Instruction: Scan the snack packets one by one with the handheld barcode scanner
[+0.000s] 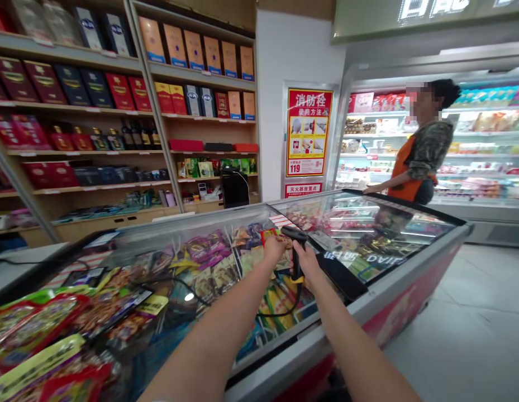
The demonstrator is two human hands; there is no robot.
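Both my arms reach forward over the glass top of a chest freezer (280, 340). My right hand (308, 258) is wrapped round the handle of a black and yellow barcode scanner (295, 233), whose cable (280, 315) loops down over the glass. Just left of the scanner's head, my left hand (275, 245) is closed on a small red and yellow snack packet (267, 234). Most of that packet is hidden by the fingers. Frozen goods in colourful bags (209, 248) show through the glass beneath my hands.
Several snack packets (33, 329) are heaped on the freezer at the left. A person in an orange apron (404, 167) stands at the freezer's far right, before a lit refrigerated display (368, 134). Shelves of boxes (192, 72) line the left wall. Tiled floor (472, 312) lies at right.
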